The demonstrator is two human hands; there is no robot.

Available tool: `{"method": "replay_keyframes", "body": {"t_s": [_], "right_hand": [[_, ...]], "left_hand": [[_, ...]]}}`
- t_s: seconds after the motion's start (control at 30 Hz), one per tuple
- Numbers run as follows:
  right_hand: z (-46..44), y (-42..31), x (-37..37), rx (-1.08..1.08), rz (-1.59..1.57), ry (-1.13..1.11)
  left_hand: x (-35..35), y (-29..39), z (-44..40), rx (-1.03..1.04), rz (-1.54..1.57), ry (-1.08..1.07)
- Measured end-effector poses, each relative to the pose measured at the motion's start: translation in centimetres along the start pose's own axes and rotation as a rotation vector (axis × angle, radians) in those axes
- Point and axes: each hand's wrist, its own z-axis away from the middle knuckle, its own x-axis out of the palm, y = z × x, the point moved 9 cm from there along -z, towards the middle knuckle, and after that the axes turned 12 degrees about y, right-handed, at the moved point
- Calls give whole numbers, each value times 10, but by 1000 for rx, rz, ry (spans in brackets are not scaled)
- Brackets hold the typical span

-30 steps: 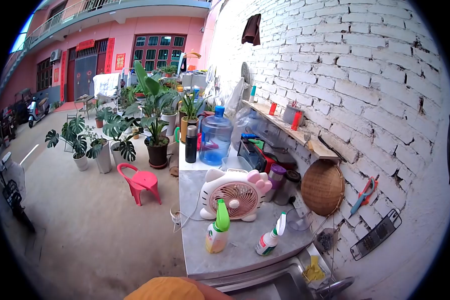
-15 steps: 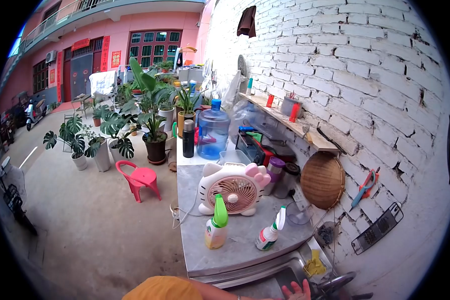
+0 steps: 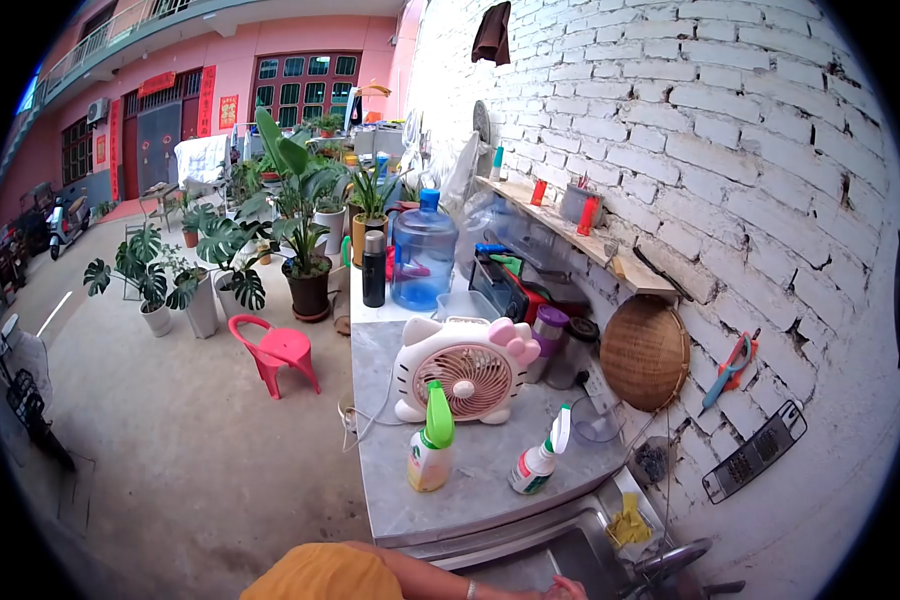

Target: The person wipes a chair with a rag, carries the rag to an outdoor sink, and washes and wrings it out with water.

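Observation:
From the bottom edge, my left forearm in an orange-yellow sleeve reaches right over the metal sink (image 3: 560, 550), with a light band at the wrist. My left hand (image 3: 525, 595) is mostly cut off by the frame. Reddish fingers (image 3: 567, 588) show low over the basin, close to it; whether they belong to my right hand I cannot tell. Nothing held can be made out. Nearest on the grey counter (image 3: 390, 500) stand a green-topped spray bottle (image 3: 431, 455) and a white-triggered spray bottle (image 3: 536, 468). Beside the basin is the faucet (image 3: 675, 560).
A cat-shaped fan (image 3: 463, 370) stands behind the bottles, with a water jug (image 3: 425, 255) and a dark thermos (image 3: 373, 270) farther back. Yellow gloves or cloth (image 3: 627, 520) lie by the sink. A white brick wall (image 3: 770, 230) bounds the right. A red chair (image 3: 280, 350) stands left.
The spread fingers over the sink have drawn left and lower and now look more bunched. My forearm has come further into view. The view has shifted slightly.

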Motion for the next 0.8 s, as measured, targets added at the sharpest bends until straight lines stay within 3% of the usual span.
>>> {"method": "replay_keyframes", "body": {"t_s": [0.03,0.1,0.13,0.2,0.33,0.4,0.43,0.5,0.53,0.6,0.73,0.8], "right_hand": [[0,16,3,1,3,0],[2,23,4,-326,470,112],[4,18,8,-324,472,114],[4,11,10,-199,446,182],[4,36,6,-152,555,287],[6,60,-13,93,501,487],[6,66,-15,94,503,489],[8,90,-29,163,489,568],[4,106,-33,163,489,565],[11,150,-47,444,20,726],[12,92,-34,532,-84,787],[18,74,-19,750,-307,731]], "left_hand": [[-6,-6,-5,99,-117,54],[-14,-19,-14,297,-353,158],[-15,-37,-23,296,-352,155],[-27,-58,-37,497,-433,327],[-32,-70,-41,510,-449,435],[-31,-11,2,396,-454,591],[-27,1,10,397,-452,588],[-21,15,16,391,-747,604],[-21,1,8,390,-747,607],[-17,-11,8,678,-837,778],[-20,-43,-10,586,-907,761],[-27,-124,-59,74,582,386]]}}
